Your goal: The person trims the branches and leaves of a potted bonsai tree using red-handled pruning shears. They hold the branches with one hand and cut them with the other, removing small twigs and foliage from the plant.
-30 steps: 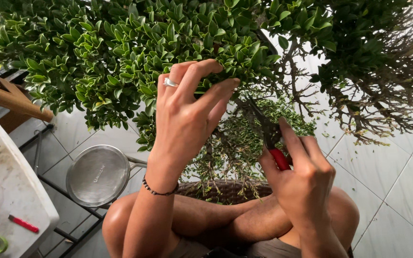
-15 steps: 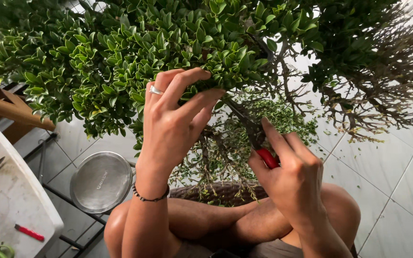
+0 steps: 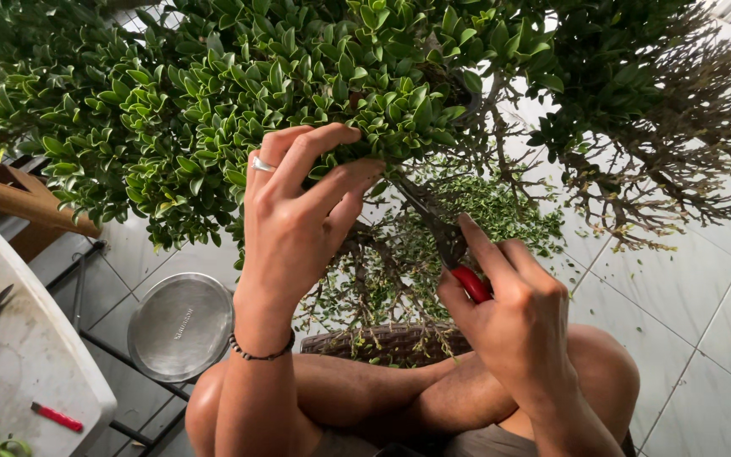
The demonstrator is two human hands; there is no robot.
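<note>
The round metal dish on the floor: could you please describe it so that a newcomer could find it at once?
Start at the leafy green bush and follow the left hand down to its beaded wrist. Just left of that wrist, on a dark frame above the pale floor tiles, lies the round metal dish. It alone is circular and silvery; the tools nearby lie on a white table.
</note>
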